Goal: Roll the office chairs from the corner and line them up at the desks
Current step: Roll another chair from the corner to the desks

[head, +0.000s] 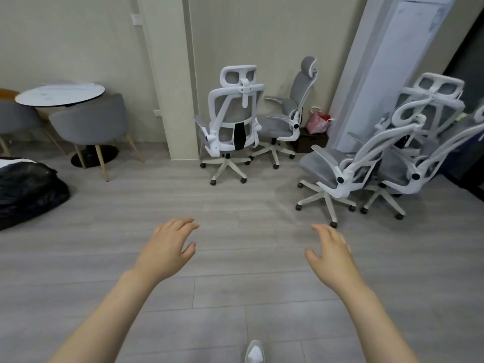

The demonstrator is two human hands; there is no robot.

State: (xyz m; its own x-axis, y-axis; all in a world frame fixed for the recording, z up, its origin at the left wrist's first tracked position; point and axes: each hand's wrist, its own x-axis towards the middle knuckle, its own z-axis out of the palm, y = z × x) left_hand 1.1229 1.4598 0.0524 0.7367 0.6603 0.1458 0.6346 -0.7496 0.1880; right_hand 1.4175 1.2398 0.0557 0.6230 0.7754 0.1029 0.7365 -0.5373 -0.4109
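left hand point(167, 247), right hand point(331, 251) empty, office chairs point(233, 121) ahead

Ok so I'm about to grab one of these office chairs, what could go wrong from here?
1. The three chairs on the right stand packed together; their caster legs may snag as one is pulled out.
2. The pink bag sits right beside the chair by the wall and could get clipped.
3. Both hands are open and hold nothing yet; a loose grip may let a chair swivel.
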